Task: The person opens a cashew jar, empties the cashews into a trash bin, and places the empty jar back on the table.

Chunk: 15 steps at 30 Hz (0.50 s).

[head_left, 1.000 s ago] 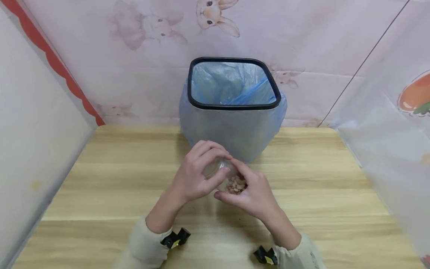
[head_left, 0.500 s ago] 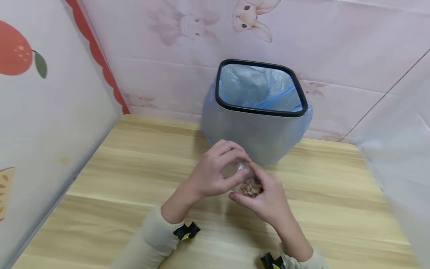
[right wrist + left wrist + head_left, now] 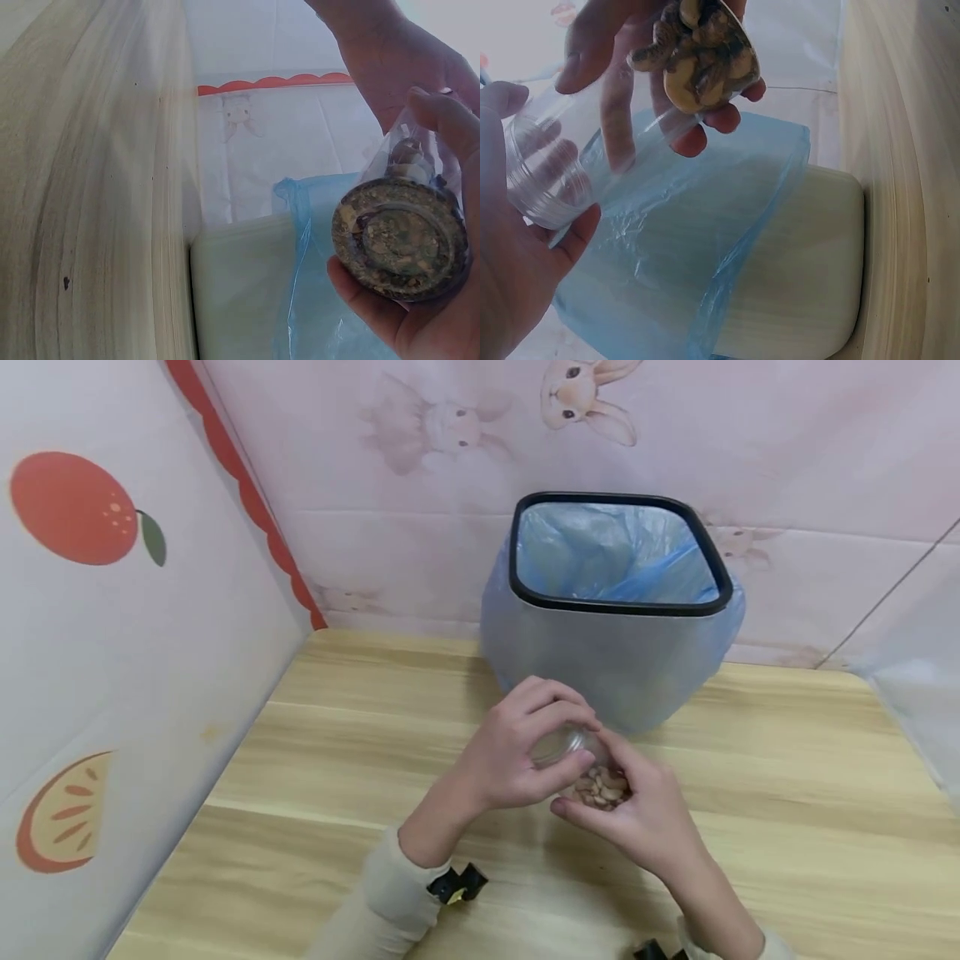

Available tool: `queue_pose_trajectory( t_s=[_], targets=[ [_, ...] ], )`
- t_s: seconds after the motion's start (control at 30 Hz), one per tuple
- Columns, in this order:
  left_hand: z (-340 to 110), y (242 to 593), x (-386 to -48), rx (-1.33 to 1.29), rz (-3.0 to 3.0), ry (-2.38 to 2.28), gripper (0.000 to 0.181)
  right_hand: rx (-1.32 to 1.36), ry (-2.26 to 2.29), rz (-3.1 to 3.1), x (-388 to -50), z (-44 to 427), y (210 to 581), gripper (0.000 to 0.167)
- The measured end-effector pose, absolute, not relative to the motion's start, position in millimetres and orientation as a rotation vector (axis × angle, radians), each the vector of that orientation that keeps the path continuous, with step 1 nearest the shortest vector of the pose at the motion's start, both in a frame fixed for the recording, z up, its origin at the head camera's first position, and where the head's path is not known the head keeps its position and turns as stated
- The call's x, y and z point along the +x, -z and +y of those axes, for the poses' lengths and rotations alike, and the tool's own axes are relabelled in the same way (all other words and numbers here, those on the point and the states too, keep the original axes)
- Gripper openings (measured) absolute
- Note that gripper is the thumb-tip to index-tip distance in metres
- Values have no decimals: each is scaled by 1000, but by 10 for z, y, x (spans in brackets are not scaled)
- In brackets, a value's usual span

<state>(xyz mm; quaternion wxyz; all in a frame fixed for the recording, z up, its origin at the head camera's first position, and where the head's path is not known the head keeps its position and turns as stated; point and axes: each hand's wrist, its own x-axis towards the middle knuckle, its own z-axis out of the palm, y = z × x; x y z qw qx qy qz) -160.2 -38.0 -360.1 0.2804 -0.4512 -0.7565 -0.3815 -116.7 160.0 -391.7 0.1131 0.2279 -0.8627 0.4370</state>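
Note:
A clear jar (image 3: 558, 745) lies tilted between both hands above the table, with cashews (image 3: 602, 787) gathered at its bottom. My left hand (image 3: 513, 756) grips the ridged mouth end, fingers over the top and thumb on the near side. My right hand (image 3: 652, 814) holds the bottom end around the cashews. In the left wrist view the ridged end (image 3: 551, 187) sits in the left hand. Brown crumbs line the jar's round base (image 3: 401, 238) in the right wrist view. Whether a lid is on cannot be made out.
Just beyond the hands stands a pale bin (image 3: 592, 660) with a black rim (image 3: 622, 607) and a blue bag (image 3: 573, 552) inside. It stands on a wood-grain table (image 3: 360, 743), near the pink back wall (image 3: 420, 485). Small dark specks (image 3: 66, 283) lie on the table.
The head view has turned left, so bin and hands appear further right. Both hands keep their hold on the jar, with hardly any other movement.

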Motion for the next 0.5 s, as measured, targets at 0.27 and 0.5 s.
queue_pose_trajectory(
  t_s=[0.27, 0.5],
  targets=[
    [-369, 3605, -1634, -1202, -1981, 1027, 27, 740, -1275, -2490, -1201, 1594, 3940, 83],
    [-320, 3601, -1617, -1130, -1986, 1038, 22, 719, -1129, -2474, -1193, 1581, 3939, 83]
  ],
)
